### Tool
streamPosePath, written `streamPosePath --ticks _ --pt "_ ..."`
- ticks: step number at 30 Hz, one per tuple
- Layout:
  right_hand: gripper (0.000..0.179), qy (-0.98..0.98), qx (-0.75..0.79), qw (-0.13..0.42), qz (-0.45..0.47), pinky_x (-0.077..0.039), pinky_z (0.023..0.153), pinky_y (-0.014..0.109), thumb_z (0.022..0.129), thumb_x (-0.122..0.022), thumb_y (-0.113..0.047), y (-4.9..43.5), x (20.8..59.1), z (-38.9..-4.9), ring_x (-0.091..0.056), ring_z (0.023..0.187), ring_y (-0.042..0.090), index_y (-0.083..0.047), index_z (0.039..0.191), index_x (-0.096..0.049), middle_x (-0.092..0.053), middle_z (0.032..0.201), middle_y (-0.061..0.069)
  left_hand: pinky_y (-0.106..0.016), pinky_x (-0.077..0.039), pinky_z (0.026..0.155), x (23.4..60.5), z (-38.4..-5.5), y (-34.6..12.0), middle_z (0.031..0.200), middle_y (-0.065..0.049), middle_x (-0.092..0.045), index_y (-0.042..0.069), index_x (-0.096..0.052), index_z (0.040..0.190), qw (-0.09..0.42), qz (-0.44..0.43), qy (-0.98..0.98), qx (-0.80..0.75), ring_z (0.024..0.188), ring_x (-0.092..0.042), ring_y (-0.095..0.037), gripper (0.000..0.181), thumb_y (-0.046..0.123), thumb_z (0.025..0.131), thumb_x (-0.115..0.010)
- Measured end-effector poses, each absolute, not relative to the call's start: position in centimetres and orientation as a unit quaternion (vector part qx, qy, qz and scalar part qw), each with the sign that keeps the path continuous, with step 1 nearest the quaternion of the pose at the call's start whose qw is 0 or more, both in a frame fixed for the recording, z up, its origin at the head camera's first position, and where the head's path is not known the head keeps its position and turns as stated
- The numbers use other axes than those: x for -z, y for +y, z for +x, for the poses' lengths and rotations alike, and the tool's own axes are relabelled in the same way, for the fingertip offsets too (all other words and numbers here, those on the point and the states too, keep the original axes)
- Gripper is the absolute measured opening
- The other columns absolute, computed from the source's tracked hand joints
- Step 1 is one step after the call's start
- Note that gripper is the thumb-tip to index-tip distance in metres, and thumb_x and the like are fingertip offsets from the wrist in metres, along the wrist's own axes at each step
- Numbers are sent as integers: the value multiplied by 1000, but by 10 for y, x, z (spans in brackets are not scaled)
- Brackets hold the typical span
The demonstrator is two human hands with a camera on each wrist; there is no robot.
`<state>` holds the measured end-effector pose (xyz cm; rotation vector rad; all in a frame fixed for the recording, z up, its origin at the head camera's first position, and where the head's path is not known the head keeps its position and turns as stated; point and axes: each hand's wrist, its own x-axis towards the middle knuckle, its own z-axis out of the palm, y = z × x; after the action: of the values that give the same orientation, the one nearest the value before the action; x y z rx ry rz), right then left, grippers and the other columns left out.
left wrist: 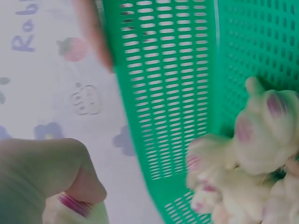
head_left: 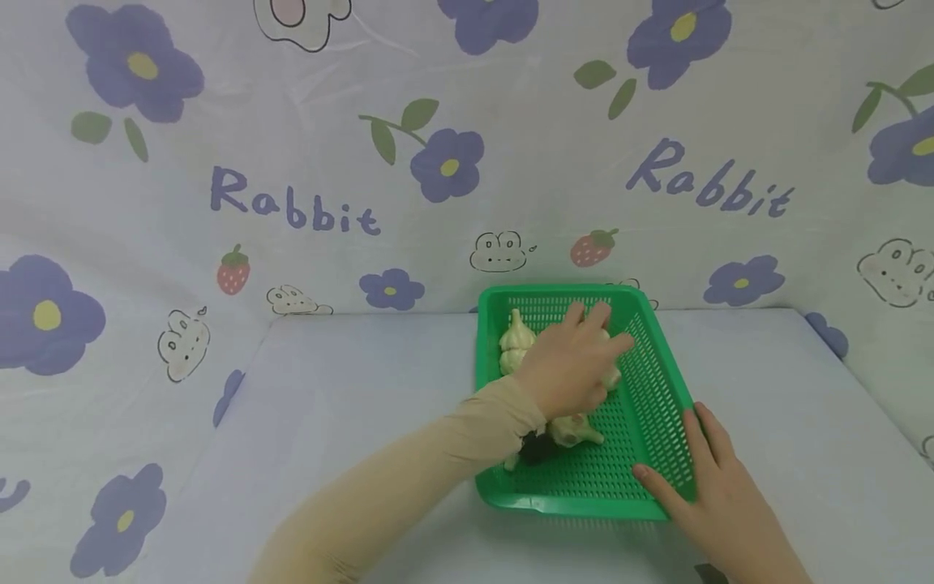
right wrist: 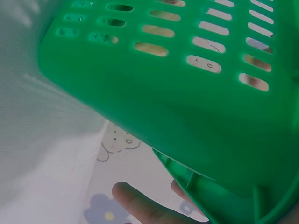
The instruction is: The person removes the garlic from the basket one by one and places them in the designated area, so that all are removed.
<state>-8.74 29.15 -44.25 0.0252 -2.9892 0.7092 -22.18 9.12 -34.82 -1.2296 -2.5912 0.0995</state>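
Left hand [head_left: 572, 365] reaches over the green plastic basket [head_left: 576, 507], fingers bent, and the left wrist view shows it grasping a purple-streaked garlic bulb [left wrist: 74, 209]. Its arm, in a beige sleeve [head_left: 409, 478], crosses the basket's left rim from the near side. Right hand [head_left: 718, 495] grips the basket at the near right corner, thumb inside the wall and fingers along the outside; the right wrist view shows a finger stretched past the rim. The basket, with slotted walls and a perforated floor, stands on the pale desk [head_left: 365, 389], right of the middle. Inside, one white bulb [head_left: 516, 334] points its stem toward the far wall, and nearer the front a second bulb [head_left: 571, 430] lies with its stem to the right. More garlic bulbs [left wrist: 266, 130] are heaped together in the left wrist view; how many cannot be told. Behind the desk hangs a white cloth [head_left: 328, 268] printed with purple flowers, strawberries, rabbit faces and the word "Rabbit".
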Motion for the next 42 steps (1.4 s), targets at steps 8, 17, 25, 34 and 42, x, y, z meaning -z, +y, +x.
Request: streamPosePath --ticks 8,17,25,34,42 --pt "108 -972 -232 23 5 -37 103 78 99 -61 -59 292 442 -88 -35 139 64 8 163 -5 -7 169 33 -24 -46 67 334 -216 43 118 -6 -54 20 -69 120 187 -406 -894 36 96 -48 -22 40 10 81 -71" --pt "109 -973 -232 10 5 -36 103 79 100 -59 -59 294 443 -89 -31 140 66 8 163 -1 -2 169 34 -29 -51 66 343 -226 -21 116 -13 -55 13 -68 115 216 -358 -905 83 102 -50 -30 42 4 73 -69" --pt "109 -973 -231 10 4 -35 104 79 100 -59 -59 294 443 -88 -30 142 65 7 163 -1 0 170 33 -36 -54 59 362 -235 -63 110 -13 -53 10 -68 114 233 -313 -914 111 93 -49 -30 46 1 68 -70" --pt "109 -972 -233 8 7 -35 104 79 100 -60 -59 293 444 -88 -30 142 64 6 164 0 -1 169 33 -45 -57 56 387 -258 -106 114 -17 -54 8 -68 114 205 -251 -938 123 101 -53 -36 46 1 69 -68" --pt "109 -974 -225 15 10 -37 101 79 99 -61 -59 296 444 -89 -33 139 64 5 164 -3 -6 168 35 -47 -59 66 407 -283 -124 132 -22 -55 8 -69 118 179 -211 -954 119 110 -53 -39 48 2 70 -70"
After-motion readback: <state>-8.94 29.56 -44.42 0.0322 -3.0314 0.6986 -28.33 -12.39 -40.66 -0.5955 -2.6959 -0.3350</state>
